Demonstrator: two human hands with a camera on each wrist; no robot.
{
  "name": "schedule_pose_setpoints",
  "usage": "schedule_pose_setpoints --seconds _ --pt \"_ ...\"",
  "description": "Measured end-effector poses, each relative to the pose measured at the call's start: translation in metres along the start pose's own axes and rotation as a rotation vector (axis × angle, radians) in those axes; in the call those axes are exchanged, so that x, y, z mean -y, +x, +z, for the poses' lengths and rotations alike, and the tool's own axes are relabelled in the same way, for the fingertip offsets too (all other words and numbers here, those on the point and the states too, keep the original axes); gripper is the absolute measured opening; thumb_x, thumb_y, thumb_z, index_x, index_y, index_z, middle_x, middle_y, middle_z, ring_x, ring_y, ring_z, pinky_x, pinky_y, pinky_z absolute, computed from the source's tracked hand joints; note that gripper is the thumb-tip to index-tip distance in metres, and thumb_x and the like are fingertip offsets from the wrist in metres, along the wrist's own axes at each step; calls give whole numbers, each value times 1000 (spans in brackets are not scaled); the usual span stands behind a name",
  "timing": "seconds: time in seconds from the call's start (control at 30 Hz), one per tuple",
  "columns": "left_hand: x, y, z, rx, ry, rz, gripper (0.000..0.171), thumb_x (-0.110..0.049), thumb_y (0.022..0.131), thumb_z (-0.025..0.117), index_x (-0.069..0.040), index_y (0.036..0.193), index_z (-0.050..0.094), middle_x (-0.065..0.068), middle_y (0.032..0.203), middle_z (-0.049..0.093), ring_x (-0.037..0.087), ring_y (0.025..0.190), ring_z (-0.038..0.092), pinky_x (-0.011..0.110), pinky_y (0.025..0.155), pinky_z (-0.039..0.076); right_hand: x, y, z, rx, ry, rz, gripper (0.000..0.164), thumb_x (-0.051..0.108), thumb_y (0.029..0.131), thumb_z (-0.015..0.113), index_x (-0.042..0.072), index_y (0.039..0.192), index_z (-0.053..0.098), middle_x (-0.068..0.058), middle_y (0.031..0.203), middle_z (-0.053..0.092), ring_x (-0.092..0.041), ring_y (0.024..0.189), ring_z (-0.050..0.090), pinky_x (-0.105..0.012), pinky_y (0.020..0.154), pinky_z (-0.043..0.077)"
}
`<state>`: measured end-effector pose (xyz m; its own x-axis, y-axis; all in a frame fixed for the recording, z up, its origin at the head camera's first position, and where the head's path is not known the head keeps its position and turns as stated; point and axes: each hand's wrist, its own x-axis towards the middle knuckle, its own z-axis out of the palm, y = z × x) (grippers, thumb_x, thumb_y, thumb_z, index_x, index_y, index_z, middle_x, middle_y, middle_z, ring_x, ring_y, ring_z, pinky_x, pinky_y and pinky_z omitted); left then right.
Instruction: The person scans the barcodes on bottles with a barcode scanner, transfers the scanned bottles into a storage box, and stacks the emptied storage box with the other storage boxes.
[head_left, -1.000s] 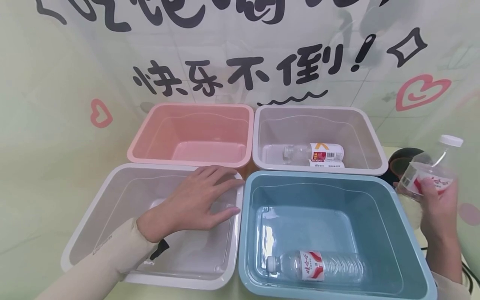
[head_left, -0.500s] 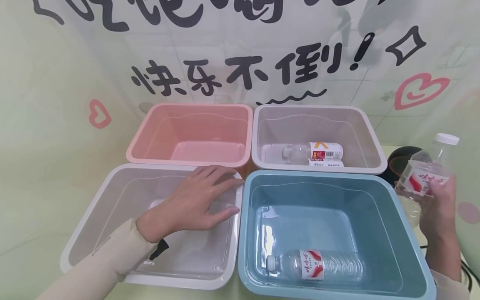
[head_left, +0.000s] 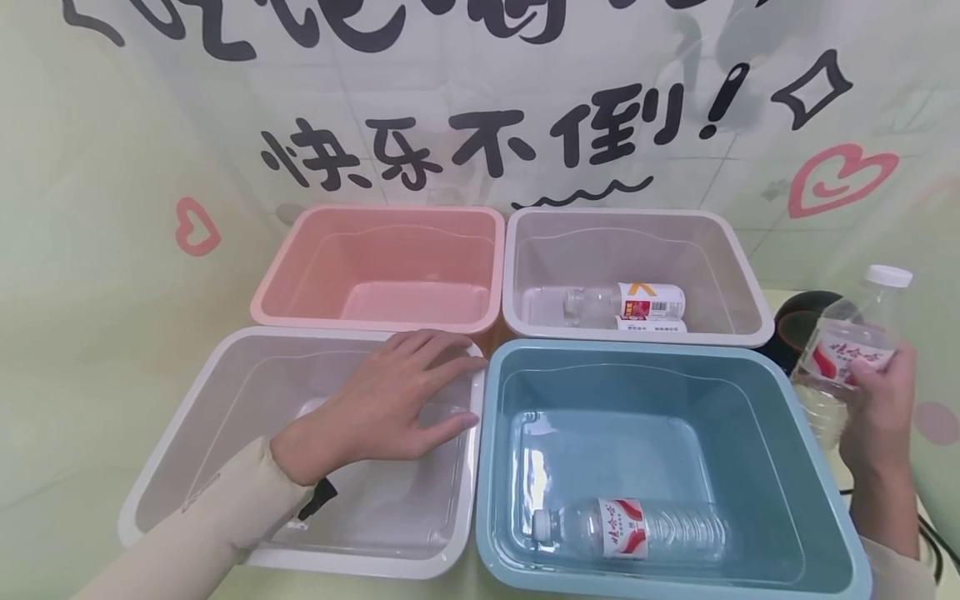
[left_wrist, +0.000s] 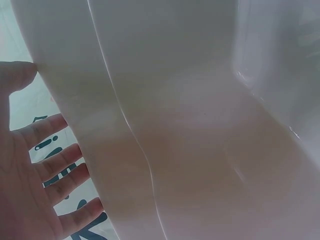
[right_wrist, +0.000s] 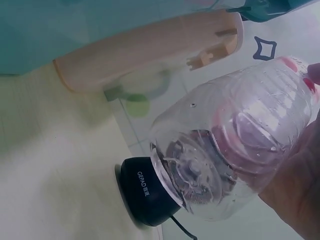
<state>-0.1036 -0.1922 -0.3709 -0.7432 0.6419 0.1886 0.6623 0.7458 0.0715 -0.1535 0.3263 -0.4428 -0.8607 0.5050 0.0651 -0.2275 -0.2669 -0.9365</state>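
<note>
A clear plastic bottle [head_left: 847, 342] with a white cap and a red-and-white label is gripped by my right hand [head_left: 881, 417], right of the blue bin [head_left: 675, 354]. It leans, cap up; its ridged base faces the right wrist camera. My left hand [head_left: 382, 404] lies over the front-left pale grey bin [head_left: 247, 337], fingers spread. In the left wrist view its fingertips [left_wrist: 82, 215] touch or nearly touch that bin's rim. A similar capped bottle [head_left: 626, 529] lies on its side inside the blue bin.
Behind stand a pink bin [head_left: 382, 321] and a greyish bin [head_left: 637, 337]; the latter holds a lying bottle [head_left: 652, 302] and another white label, partly hidden. A black device [right_wrist: 145, 190] with a cable stands beyond the held bottle. A printed sheet [head_left: 450, 75] hangs behind.
My right hand has shifted slightly left with the bottle and turned it, so its label faces the head camera more. The left hand stays in place.
</note>
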Motion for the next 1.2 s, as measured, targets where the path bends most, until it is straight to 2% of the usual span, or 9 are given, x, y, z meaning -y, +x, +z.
schedule_pose_setpoints --seconds 0.13,0.27,0.43,0.67,0.8,0.93,1.2 --pt "0 0 0 6 4 -1 62 -62 97 60 -26 147 62 1 149 58 25 144 50 50 125 39 -1 1 -2 21 -150 -33 40 -9 97 43 14 129 50 -2 121 57 -13 109 56 -9 72 56" --pt "0 0 0 8 8 -2 62 -62 97 59 -26 147 62 1 148 58 25 144 50 50 125 40 -7 -2 -5 100 -311 -163 48 -7 94 54 13 138 49 0 127 58 -14 117 55 -4 83 51" --pt "0 0 0 4 12 3 62 -62 97 59 -25 147 62 1 148 58 25 144 50 50 125 40 -7 -5 -8 121 -584 -224 61 -3 93 63 14 149 44 11 131 57 -8 117 56 -2 86 47" --pt "0 0 -1 11 12 1 62 -62 97 60 -25 147 62 1 149 58 25 146 49 51 126 39 -8 -4 -11 114 -618 -219 70 -5 89 71 14 151 45 12 129 59 -7 112 57 -1 79 49" --pt "0 0 -1 11 11 -1 62 -62 97 60 -25 146 62 1 150 58 25 146 49 51 127 38 -7 -4 -11 84 -691 -216 70 0 89 74 18 152 46 15 129 57 -6 113 55 -1 81 47" --pt "0 0 -2 9 12 -2 62 -62 97 60 -25 146 63 1 150 58 25 147 48 51 127 38 -6 -4 -10 27 -735 -171 69 9 90 77 25 150 48 18 127 55 -3 112 52 -1 78 45" --pt "0 0 -2 10 11 -3 62 -62 97 60 -25 146 63 1 150 58 26 146 49 52 127 38 -6 -3 -10 -56 -715 -169 69 11 86 80 26 147 51 20 120 55 0 107 52 -5 74 44"
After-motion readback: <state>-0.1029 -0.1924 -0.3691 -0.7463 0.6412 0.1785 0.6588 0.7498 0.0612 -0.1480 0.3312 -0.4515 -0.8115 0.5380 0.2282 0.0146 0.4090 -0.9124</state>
